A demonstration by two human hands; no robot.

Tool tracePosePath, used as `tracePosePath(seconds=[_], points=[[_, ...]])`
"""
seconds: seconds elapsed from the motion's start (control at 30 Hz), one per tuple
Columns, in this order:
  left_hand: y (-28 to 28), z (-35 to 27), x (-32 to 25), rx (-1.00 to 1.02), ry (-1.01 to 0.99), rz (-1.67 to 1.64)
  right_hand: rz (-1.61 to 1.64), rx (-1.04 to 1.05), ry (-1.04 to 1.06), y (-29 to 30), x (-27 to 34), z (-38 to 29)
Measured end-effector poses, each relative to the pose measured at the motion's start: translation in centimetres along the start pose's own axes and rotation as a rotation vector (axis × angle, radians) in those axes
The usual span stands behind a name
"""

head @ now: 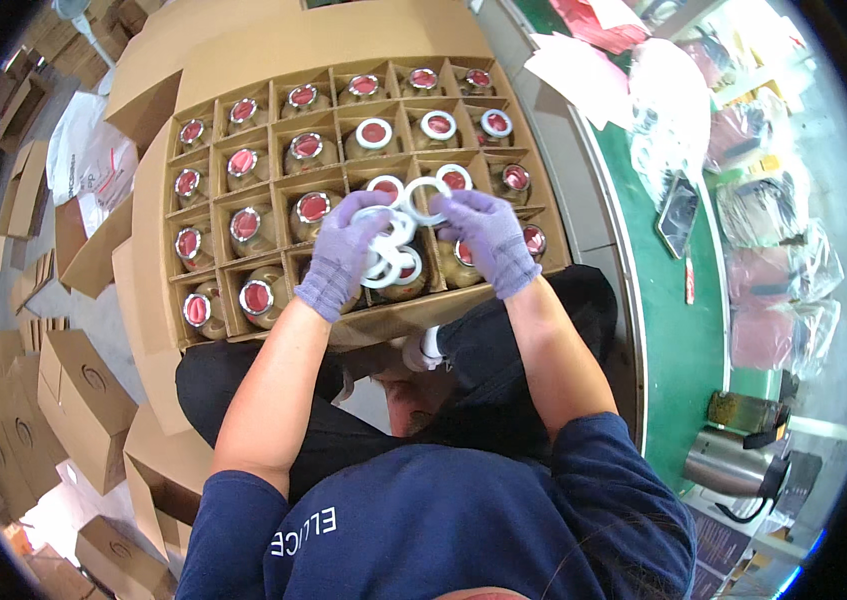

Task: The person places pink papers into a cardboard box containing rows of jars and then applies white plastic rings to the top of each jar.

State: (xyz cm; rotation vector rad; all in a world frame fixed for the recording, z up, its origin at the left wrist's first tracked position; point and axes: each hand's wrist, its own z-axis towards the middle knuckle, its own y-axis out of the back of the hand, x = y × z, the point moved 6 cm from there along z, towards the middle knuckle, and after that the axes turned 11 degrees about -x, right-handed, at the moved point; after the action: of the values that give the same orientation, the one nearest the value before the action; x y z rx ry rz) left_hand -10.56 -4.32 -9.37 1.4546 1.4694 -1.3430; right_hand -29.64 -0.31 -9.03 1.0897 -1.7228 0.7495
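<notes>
A divided cardboard carton (363,324) lies before me, holding round-shouldered bottles (307,145) with silvery mouths and red inside. Several bottle mouths in the right half bear a white ring (374,133). My left hand (344,244), in a lilac knit glove, holds a bunch of loose white rings (387,247) over the near rows. In my right hand (489,238), gloved alike, a single white ring (425,201) is pinched between thumb and fingers. That ring hangs over the carton, close to the bunch. Both hands hide some of the nearest bottles.
Open cardboard boxes (85,405) and a white plastic bag (89,154) lie at my left. To my right, a green-topped table (682,360) carries a phone (678,214), a clear bag of white rings (667,112), bagged pink items (765,262) and a steel jug (727,461).
</notes>
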Motion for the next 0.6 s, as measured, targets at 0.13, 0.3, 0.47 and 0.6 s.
tracePosePath(seconds=[0.13, 0.3, 0.47, 0.6], points=[[1.5, 1.2, 2.1, -0.013, 0.119, -0.217, -0.803, -0.773, 0.866, 10.0, 4.1, 5.9], [1.9, 1.5, 2.7, -0.014, 0.049, -0.196, -1.476, -0.336, 0.765, 11.2, -0.9, 11.4], [0.9, 1.4, 1.0, 0.015, 0.12, -0.267, -1.572, -0.172, 0.777, 12.0, -2.4, 11.5], [0.6, 1.3, 0.8, 0.035, 0.141, -0.217, -1.477, -0.162, 0.747, 12.0, -1.3, 10.7]])
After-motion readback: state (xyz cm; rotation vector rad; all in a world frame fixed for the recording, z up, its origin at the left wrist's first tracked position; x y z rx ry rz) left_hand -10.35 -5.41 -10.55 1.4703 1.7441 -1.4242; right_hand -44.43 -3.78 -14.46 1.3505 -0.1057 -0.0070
